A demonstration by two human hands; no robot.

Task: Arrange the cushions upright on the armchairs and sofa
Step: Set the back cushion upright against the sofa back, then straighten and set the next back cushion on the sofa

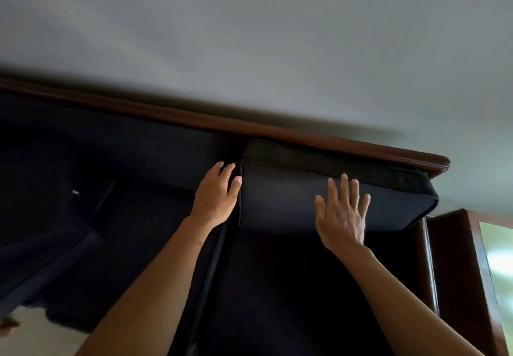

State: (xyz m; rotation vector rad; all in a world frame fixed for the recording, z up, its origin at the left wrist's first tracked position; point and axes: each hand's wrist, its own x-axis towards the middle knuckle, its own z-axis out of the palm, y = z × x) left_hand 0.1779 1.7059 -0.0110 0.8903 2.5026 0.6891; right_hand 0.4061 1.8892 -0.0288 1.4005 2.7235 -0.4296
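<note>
A dark navy back cushion [280, 197], boxy with piped seams, is standing upright at the right end of the sofa [277, 286]. The left hand [215, 198] is touching its left edge with loosely bent fingers, gripping nothing. The right hand [340, 216] is spreading flat, straight fingers over its front face. The cushion is sitting just beyond both palms, tucked under the far wooden top rail [305, 136].
</note>
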